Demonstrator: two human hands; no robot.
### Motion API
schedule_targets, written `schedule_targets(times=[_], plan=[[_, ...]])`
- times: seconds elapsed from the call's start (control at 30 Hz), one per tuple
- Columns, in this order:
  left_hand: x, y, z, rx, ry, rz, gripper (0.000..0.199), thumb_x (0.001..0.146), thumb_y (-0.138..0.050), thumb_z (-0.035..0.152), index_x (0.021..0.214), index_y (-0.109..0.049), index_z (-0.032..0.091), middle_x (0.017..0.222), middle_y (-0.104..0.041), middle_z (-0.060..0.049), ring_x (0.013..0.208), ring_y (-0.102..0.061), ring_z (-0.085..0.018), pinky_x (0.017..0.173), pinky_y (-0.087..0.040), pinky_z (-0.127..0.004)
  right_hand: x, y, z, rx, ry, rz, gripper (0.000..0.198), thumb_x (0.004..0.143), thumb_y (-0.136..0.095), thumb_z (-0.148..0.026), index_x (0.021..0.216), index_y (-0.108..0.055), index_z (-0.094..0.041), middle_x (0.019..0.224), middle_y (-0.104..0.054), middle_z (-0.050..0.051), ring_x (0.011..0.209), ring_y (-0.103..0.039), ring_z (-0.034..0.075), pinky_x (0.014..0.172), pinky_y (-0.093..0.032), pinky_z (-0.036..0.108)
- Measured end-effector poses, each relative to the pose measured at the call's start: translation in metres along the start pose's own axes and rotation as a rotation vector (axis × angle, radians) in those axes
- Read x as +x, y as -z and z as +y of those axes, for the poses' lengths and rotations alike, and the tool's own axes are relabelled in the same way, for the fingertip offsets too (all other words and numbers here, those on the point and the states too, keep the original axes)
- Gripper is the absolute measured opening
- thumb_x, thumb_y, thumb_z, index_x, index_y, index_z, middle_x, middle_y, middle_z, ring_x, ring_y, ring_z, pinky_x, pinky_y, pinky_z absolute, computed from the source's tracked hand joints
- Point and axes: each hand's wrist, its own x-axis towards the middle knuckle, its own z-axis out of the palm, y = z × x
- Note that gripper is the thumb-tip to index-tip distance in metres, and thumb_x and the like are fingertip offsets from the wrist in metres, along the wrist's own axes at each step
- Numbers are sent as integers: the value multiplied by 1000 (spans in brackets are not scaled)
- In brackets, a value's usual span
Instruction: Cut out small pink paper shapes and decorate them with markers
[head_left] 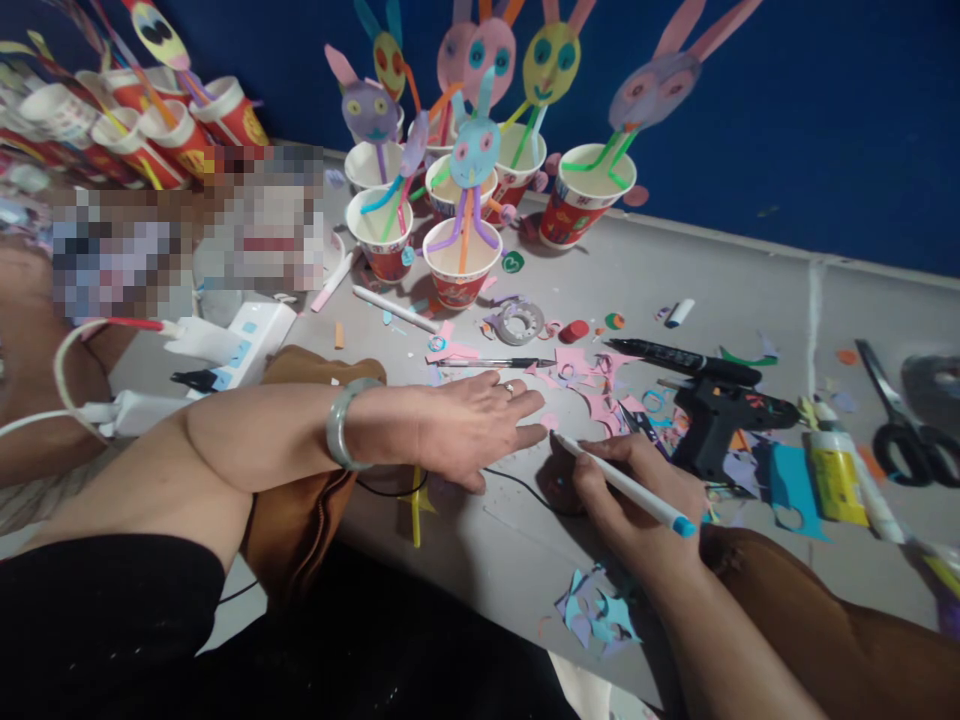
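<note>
The white marker with a blue end is over the middle of the grey table, slanting so that its dark tip meets or nearly meets a small pink paper disc. The right hand grasps it, thumb and bent forefinger closed around the barrel near the tip, the other fingers curled beneath and partly hidden. The left hand lies palm down, its fingers stretched out and a little apart, gripping nothing that shows; its index fingertip reaches the disc's edge, though whether it presses on the paper I cannot tell. Beyond the fingertips spread pink paper scraps, with a slim pen and a roll of tape farther toward the table's back edge. To the right of the scraps lie a black marker and, just nearer, a black glue gun; toward the table's right side are a yellow glue bottle and black-handled scissors. Pale blue and lilac scraps sit by the near edge. Along the back edge, below a blue wall, stand paper cups bearing long-eared paper faces. A white power strip lies left of the left hand, and more red cups crowd the back left corner.
</note>
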Motion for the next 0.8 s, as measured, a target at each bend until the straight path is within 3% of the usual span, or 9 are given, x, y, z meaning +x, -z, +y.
schedule_targets(times=[0.27,0.43,0.63,0.8], plan=[[2,9,3,31,12,-86,67,74,-73,38,132,-52,13,133,-52,-20,120,-50,-34,97,-39,-44,1,5,-5,11,-65,102,18,86,-61,-38,85,-65,-21,68,-70,2,55,-64,16,51,-48,26],[1,13,5,14,32,-110,66,75,-73,41,132,-52,15,136,-52,-18,123,-49,-32,102,-36,-43,3,4,-10,51,-117,68,20,90,-60,-38,98,-65,-20,81,-73,4,63,-67,16,60,-52,28],[-4,3,4,-80,8,16,64,78,-72,45,131,-51,15,136,-53,-17,124,-49,-32,102,-36,-41,2,2,-6,118,-204,61,23,89,-60,-43,95,-64,-20,73,-71,3,60,-66,17,56,-50,30],[-2,9,8,-53,15,-52,60,82,-69,48,125,-54,9,132,-54,-20,118,-53,-32,99,-38,-40,0,3,-5,110,-219,61,24,88,-61,-43,95,-65,-20,76,-72,4,63,-67,18,58,-50,31]])
